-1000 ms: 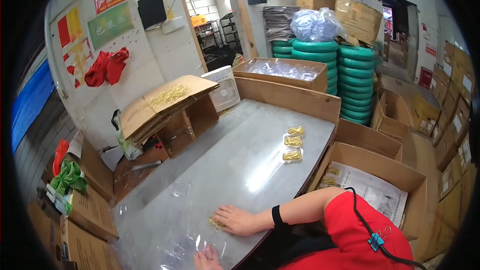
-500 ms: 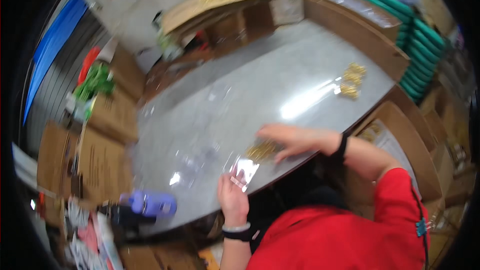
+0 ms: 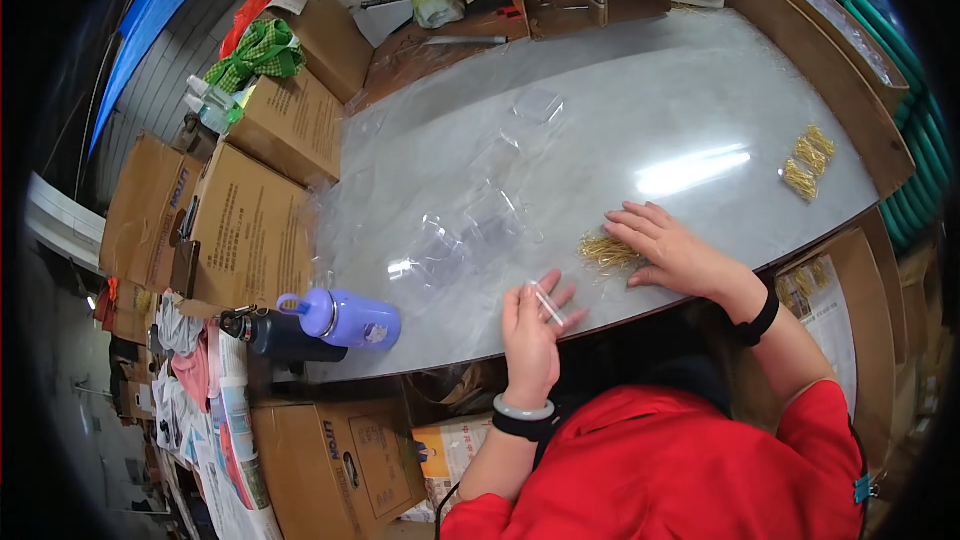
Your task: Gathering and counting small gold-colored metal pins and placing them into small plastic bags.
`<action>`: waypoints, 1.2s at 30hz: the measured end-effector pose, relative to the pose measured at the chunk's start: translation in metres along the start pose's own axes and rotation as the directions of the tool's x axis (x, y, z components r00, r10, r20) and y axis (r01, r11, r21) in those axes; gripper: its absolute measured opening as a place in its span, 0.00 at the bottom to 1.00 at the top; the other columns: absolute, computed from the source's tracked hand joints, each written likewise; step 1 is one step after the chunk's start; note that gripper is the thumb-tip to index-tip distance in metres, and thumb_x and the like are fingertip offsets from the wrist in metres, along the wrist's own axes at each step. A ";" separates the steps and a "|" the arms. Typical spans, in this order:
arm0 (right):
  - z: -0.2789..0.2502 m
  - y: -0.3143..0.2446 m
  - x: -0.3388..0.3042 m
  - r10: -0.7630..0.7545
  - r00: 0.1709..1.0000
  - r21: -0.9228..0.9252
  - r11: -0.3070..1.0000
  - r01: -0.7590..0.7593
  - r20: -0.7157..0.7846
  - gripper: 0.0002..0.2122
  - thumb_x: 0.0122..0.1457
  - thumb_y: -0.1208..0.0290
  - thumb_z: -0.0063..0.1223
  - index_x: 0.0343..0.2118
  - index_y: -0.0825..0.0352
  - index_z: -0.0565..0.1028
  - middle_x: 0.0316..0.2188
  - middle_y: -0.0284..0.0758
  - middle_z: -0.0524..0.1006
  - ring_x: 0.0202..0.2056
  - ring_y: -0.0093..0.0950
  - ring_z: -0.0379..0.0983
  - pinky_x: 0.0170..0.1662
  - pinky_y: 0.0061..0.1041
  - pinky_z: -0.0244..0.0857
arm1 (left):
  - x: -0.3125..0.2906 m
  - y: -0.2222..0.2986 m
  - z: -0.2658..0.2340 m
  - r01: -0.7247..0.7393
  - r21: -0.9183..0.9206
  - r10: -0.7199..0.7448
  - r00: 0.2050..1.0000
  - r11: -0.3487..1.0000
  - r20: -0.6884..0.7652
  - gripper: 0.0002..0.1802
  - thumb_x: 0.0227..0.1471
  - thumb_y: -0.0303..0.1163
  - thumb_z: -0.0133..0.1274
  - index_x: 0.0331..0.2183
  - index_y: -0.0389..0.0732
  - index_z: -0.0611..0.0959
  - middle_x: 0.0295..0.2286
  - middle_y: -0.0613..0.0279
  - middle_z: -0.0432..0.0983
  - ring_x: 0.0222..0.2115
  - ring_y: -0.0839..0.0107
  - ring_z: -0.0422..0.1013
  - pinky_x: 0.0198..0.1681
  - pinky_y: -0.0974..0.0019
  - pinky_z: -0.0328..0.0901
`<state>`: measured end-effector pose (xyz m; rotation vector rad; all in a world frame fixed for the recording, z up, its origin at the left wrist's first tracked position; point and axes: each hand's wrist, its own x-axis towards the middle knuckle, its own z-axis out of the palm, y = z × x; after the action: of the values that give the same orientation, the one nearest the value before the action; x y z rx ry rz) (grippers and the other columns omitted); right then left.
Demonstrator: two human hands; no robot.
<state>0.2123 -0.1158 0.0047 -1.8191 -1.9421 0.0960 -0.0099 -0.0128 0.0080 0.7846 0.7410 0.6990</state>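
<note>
My left hand [image 3: 530, 345] is just past the near edge of the table, palm up, with a small clear plastic bag [image 3: 548, 304] pinched at its fingers. The bag is seen nearly edge-on with a bright glint on it. Against the table my right hand [image 3: 685, 252] lies with its fingers stretched out beside a small heap of thin gold-coloured wire pieces [image 3: 606, 252]. Its fingertips touch or hover over the heap; I cannot tell which. Several empty clear bags [image 3: 493, 221] are spread on the table left of the heap.
Filled bags of gold pieces [image 3: 808, 160] lie at the table's right. A purple bottle [image 3: 362, 322] and a dark bottle [image 3: 285, 335] stand at the left edge. Cardboard boxes [image 3: 255, 230] line the left side; an open carton [image 3: 845, 290] sits at my right below the table [image 3: 600, 130].
The view has swung, so the scene sits further right and lower. The bag in my left hand has tilted from face-on to nearly edge-on. My right hand stays by the gold heap.
</note>
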 end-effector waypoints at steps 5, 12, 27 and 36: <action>0.011 -0.009 0.004 -0.038 0.999 0.127 0.991 0.038 -0.006 0.24 0.53 0.76 0.59 0.54 0.68 0.70 0.55 0.42 0.70 0.60 0.44 0.62 0.63 0.38 0.59 | -0.039 -0.011 -0.048 0.046 0.249 -0.085 0.986 0.967 0.145 0.09 0.67 0.33 0.41 0.42 0.39 0.62 0.46 0.39 0.73 0.35 0.56 0.79 0.27 0.61 0.78; 0.029 -0.023 -0.004 0.063 0.991 0.183 0.982 -0.041 -0.116 0.18 0.54 0.82 0.53 0.49 0.68 0.71 0.49 0.44 0.71 0.56 0.43 0.66 0.57 0.35 0.65 | -0.066 -0.043 -0.076 0.372 0.277 -0.394 0.919 0.886 0.027 0.35 0.59 0.18 0.47 0.59 0.46 0.49 0.40 0.50 0.67 0.42 0.57 0.74 0.41 0.50 0.78; 0.044 -0.063 0.007 0.076 0.990 0.130 0.990 -0.061 -0.117 0.22 0.57 0.81 0.53 0.56 0.70 0.65 0.54 0.46 0.68 0.62 0.50 0.59 0.66 0.44 0.53 | -0.038 -0.054 -0.071 0.427 -0.158 -0.404 0.901 0.890 0.161 0.22 0.62 0.20 0.44 0.56 0.35 0.63 0.43 0.51 0.67 0.51 0.53 0.70 0.57 0.48 0.67; 0.057 -0.070 0.001 0.106 0.980 0.089 0.992 -0.092 -0.168 0.21 0.56 0.83 0.51 0.54 0.70 0.68 0.52 0.44 0.70 0.59 0.47 0.63 0.64 0.43 0.57 | -0.052 -0.032 -0.054 0.464 0.007 -0.459 0.875 0.886 0.150 0.30 0.61 0.16 0.41 0.61 0.37 0.54 0.41 0.52 0.68 0.49 0.49 0.71 0.59 0.43 0.65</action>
<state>0.1264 -0.1076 -0.0196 -1.8073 -1.7051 0.0472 -0.0725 -0.0498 -0.0286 0.5916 0.7447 0.2138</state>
